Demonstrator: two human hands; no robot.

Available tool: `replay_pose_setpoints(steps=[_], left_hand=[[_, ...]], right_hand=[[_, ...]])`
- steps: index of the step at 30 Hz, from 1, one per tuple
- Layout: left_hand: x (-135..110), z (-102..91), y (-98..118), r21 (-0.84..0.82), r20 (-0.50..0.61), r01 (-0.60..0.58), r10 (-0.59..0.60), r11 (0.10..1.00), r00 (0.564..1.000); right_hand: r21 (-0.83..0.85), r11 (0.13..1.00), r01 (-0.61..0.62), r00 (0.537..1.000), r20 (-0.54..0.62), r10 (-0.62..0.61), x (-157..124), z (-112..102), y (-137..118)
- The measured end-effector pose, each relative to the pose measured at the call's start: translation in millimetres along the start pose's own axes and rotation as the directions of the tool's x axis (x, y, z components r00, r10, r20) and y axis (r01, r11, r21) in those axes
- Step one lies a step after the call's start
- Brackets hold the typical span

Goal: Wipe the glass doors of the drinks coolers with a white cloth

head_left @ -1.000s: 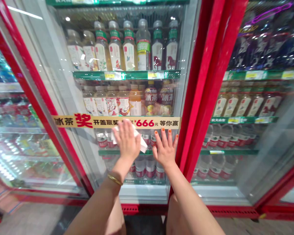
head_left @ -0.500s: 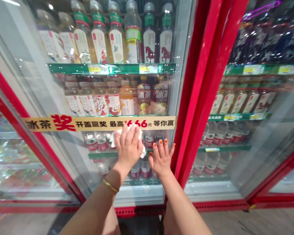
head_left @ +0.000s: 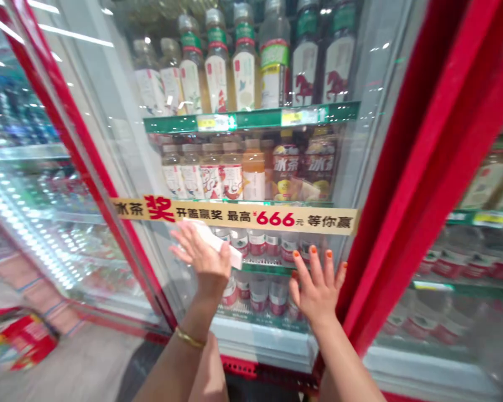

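My left hand [head_left: 205,257], with a gold bangle [head_left: 190,337] on its wrist, is at the glass door [head_left: 129,173] of a drinks fridge. It holds a folded white tissue [head_left: 213,239] between thumb and palm, its fingers stretched out to the left. Just above the hand, a yellow promotional strip [head_left: 302,220] with red and black characters crosses the glass. To the right, my right hand [head_left: 318,287] lies flat against the door with its orange-nailed fingers spread. Nothing is in it, and it is beside the red door frame [head_left: 402,223].
Behind the glass, several bottles [head_left: 245,78] stand on shelves with green edges [head_left: 260,118]. Neighbouring fridges flank this door on both sides. A red package [head_left: 29,338] lies on the floor [head_left: 88,363] at the lower left.
My left hand has slid left along the strip with the tissue, its fingers now turned left. My right hand stays on the glass near the frame. The view has turned left.
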State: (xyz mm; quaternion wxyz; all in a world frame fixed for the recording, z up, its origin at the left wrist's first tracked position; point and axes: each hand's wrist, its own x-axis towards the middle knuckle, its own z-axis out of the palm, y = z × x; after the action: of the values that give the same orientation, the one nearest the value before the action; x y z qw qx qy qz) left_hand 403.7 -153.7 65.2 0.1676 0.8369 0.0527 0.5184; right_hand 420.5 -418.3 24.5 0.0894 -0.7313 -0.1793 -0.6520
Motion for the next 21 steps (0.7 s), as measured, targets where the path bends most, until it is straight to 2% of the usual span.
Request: replay_pose_setpoints(steps=[3,5,6,8,11,13,14,17,19,21], left_hand=[[-36.7,20.7,-9.3,0.07,-0.053,-0.15,0.154,0.986,0.987],[-58.0,21.1,-28.9,0.108,-0.109,-0.197,0.209,0.974,0.972],[-61.8,16.6,-39.5,0.117,-0.14,-0.173,0.189,0.978,0.972],[-52.2,3.5,-56.6,0.111,-0.202,-0.066,0.087,0.992,0.976],[-12.2,-8.8,-61.9,0.069,-0.25,0.062,-0.043,0.996,0.967],[6.2,-5.4,-54.4,0.053,-0.235,0.082,-0.067,0.995,0.97],[7.5,-1.4,-50.0,0.049,-0.21,0.068,-0.056,0.996,0.976],[-19.1,8.8,-47.2,0.035,-0.104,-0.054,0.057,0.998,0.993],[-43.5,8.8,-59.6,0.018,-0.059,-0.124,0.125,0.992,0.99],[-52.2,3.5,-78.8,0.018,-0.057,-0.089,0.09,0.996,0.994]], right_hand=[[0.01,1.0,-0.019,1.0,-0.001,0.019,-5.5,4.1,0.8],[0.008,1.0,-0.027,1.0,-0.001,0.027,-8.3,5.5,0.7],[0.008,0.999,-0.032,0.999,-0.004,0.032,-9.2,5.8,0.5],[0.005,0.999,-0.036,0.999,-0.015,0.036,-10.3,6.0,0.0],[-0.002,0.999,-0.039,0.999,-0.031,0.039,-10.4,6.0,-0.7],[0.003,0.999,-0.048,0.998,-0.03,0.048,-10.1,5.7,-0.8],[0.009,0.999,-0.053,0.998,-0.026,0.054,-9.9,5.4,-0.7],[0.024,0.998,-0.053,0.998,-0.02,0.053,-8.2,3.7,-0.3],[0.029,0.999,-0.042,0.999,-0.025,0.042,-6.4,2.5,-0.5],[0.035,0.999,-0.037,0.999,-0.031,0.038,-4.8,1.7,-1.0]])
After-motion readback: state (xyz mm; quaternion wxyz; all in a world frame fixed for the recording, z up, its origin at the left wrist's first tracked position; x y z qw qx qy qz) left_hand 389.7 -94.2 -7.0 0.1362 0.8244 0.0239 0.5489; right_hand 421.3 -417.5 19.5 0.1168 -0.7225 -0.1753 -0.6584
